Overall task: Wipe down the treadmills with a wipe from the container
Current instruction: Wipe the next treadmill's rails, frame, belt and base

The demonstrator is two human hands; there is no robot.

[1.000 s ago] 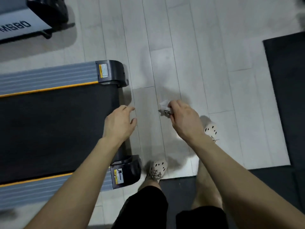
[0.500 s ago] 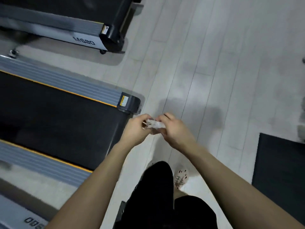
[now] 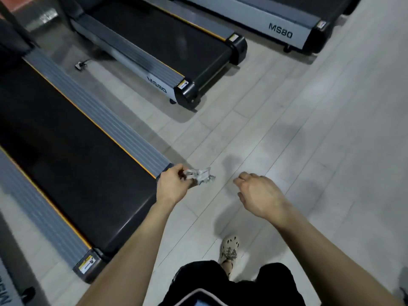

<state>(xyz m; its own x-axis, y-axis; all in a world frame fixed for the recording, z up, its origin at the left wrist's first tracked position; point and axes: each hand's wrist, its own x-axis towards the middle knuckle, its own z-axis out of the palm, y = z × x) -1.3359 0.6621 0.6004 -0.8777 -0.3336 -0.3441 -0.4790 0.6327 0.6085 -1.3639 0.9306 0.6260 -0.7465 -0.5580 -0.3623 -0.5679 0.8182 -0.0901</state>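
Note:
A crumpled white wipe (image 3: 199, 176) is pinched in my left hand (image 3: 173, 184), just off the rear right corner of the nearest treadmill (image 3: 72, 151). That treadmill has a black belt, orange edge lines and grey ribbed side rails. My right hand (image 3: 259, 196) hangs over the pale floor to the right of the wipe, fingers loosely curled, holding nothing. Two more treadmills marked MS80 lie beyond, one (image 3: 159, 47) in the middle and one (image 3: 287, 23) at the top right. No wipe container is in view.
Pale plank floor (image 3: 309, 129) stretches to the right of the treadmill ends. My sandalled foot (image 3: 229, 250) stands on it below my hands. A small plug with a cable (image 3: 80, 65) lies on the floor between the two nearer treadmills.
The wipe passed from my right hand to my left; both hands met on it, then parted. The view swung so more treadmills show, and I have stepped along their rear ends.

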